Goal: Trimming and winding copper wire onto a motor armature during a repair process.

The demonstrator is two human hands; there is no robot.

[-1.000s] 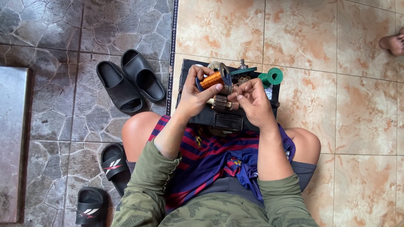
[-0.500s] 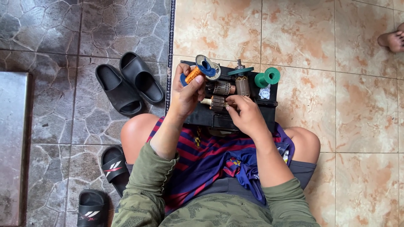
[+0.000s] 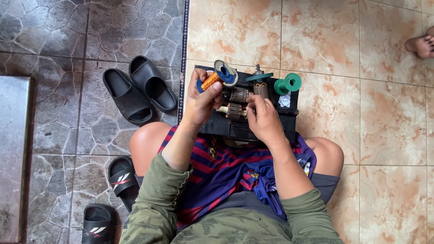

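- The left hand (image 3: 203,101) is closed around a spool of copper wire (image 3: 216,77); the fingers cover its near end, so only the orange winding and one blue-grey flange are seen.
- The spool is short and round, its wire shiny orange. Its long axis goes from about 8 o'clock to 2 o'clock, and the flange looks toward 2 o'clock.
- The right hand (image 3: 264,119) pinches a motor armature (image 3: 236,105) with thumb and fingertips. How much of the shaft it covers is hard to tell.
- The armature is dark, with a brownish slotted core and a pale shaft end. It lies across, the long axis from 9 to 3 o'clock, just at 5 o'clock of the spool.
- Both things are over a black box (image 3: 289,110) that rests on the person's lap; its near edge is hidden behind the hands.
- On the box, at 3 o'clock of the spool, stands a second armature with a teal fan (image 3: 259,81), and beside it a green spool (image 3: 288,84).
- At 9 o'clock a pair of black slippers (image 3: 138,88) lies on the grey stone floor (image 3: 58,45).
- At 2 o'clock another person's bare foot (image 3: 422,45) is cut off by the frame edge.
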